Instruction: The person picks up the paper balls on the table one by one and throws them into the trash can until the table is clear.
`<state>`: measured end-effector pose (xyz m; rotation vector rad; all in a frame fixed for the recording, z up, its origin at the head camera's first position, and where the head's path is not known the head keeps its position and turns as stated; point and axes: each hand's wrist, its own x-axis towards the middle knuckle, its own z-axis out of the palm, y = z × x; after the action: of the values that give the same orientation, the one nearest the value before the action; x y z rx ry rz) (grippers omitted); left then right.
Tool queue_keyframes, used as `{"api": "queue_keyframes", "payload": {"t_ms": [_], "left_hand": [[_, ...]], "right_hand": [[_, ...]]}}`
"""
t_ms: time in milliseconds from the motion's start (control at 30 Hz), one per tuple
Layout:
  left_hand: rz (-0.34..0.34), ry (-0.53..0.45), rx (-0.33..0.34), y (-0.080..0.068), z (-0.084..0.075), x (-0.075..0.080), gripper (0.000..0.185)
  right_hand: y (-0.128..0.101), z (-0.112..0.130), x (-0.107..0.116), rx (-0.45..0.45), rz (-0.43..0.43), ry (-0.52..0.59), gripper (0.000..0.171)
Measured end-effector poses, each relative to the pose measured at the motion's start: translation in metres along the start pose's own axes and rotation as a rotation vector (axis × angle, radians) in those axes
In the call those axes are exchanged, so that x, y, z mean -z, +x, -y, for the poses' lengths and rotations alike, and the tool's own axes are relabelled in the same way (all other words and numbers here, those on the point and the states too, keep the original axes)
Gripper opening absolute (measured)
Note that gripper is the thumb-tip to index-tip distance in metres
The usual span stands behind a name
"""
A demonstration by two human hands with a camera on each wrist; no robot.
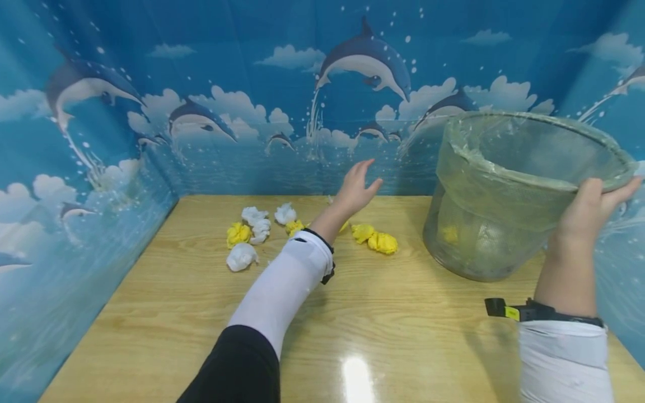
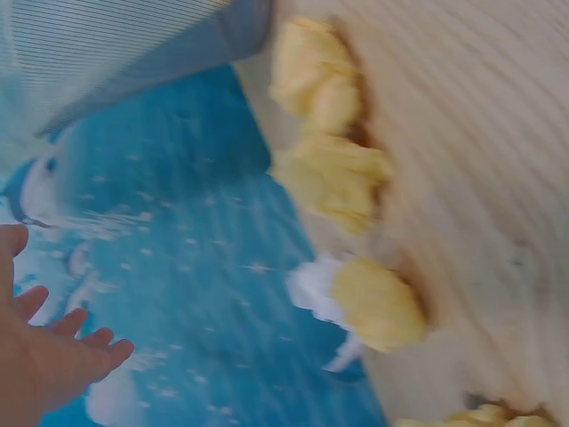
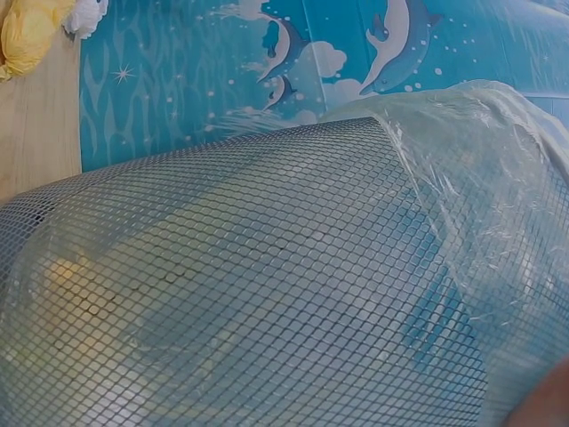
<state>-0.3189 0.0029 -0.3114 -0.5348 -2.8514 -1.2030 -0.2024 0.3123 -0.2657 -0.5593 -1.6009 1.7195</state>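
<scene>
Right hand [image 1: 587, 210] gripping the rim of the mesh bin [image 1: 504, 190], fingers curled over the near edge, thumb side toward the camera. Bin tilted, mouth up and toward the right, base edge down on the wooden table [image 1: 403, 336] at the right side; clear plastic liner [image 3: 498, 178] folded over the rim. Something yellow and something pale visible through the mesh near the bottom (too blurred to name). Left hand [image 1: 355, 187] raised above the far middle of the table, fingers spread and relaxed, holding nothing, touching nothing. Below and around it, a loose scatter of crumpled paper balls: yellow pair [image 1: 375, 238] just to the right of the left wrist, near the bin but apart from it; white balls [image 1: 259, 221] and one yellow ball [image 1: 238, 234] to the left; one white ball [image 1: 242, 256] nearest the camera. White sleeves on both forearms, black wrist straps. Blue dolphin backdrop [image 1: 201, 84] on three sides. Left wrist view motion-blurred: yellow balls against the table edge, open fingers [image 2: 89, 351] low left.
</scene>
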Motion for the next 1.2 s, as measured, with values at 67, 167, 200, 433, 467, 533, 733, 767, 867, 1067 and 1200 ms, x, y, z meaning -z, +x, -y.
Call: {"api": "queue_keyframes", "payload": {"t_ms": [67, 167, 200, 433, 467, 533, 733, 767, 867, 1067, 1200], "left_hand": [[-0.002, 0.011, 0.019, 0.002, 0.01, -0.004, 0.062], [-0.004, 0.036, 0.044, 0.004, 0.021, -0.01, 0.062], [-0.005, 0.043, 0.051, 0.005, 0.024, -0.011, 0.062], [0.033, 0.118, 0.067, 0.007, 0.041, -0.025, 0.063], [0.04, 0.119, 0.067, 0.007, 0.043, -0.027, 0.063], [0.055, 0.12, 0.068, 0.006, 0.047, -0.032, 0.063], [0.099, 0.156, 0.032, 0.003, 0.055, -0.045, 0.059], [0.102, 0.163, 0.026, 0.003, 0.056, -0.046, 0.058], [0.116, 0.179, 0.024, 0.001, 0.058, -0.051, 0.056], [0.152, 0.217, 0.02, -0.001, 0.06, -0.058, 0.054], [0.171, 0.229, 0.037, -0.001, 0.06, -0.062, 0.053]], "right_hand": [[0.0, 0.0, 0.0, -0.005, 0.0, 0.002, 0.069], [0.0, 0.001, 0.0, -0.01, 0.0, -0.009, 0.069], [-0.001, 0.002, 0.0, -0.011, 0.003, -0.012, 0.069], [-0.003, 0.006, -0.001, -0.019, 0.014, -0.017, 0.069], [-0.003, 0.006, -0.001, -0.018, 0.014, -0.015, 0.069], [-0.003, 0.006, 0.0, -0.022, 0.015, -0.013, 0.069], [-0.003, 0.005, 0.0, -0.019, 0.01, -0.032, 0.069], [-0.003, 0.005, 0.0, -0.017, 0.012, -0.033, 0.068], [-0.003, 0.004, 0.0, -0.018, 0.013, -0.035, 0.068], [-0.002, 0.003, 0.0, -0.018, 0.011, -0.022, 0.069], [-0.002, 0.004, 0.001, -0.018, 0.01, -0.014, 0.069]]}}
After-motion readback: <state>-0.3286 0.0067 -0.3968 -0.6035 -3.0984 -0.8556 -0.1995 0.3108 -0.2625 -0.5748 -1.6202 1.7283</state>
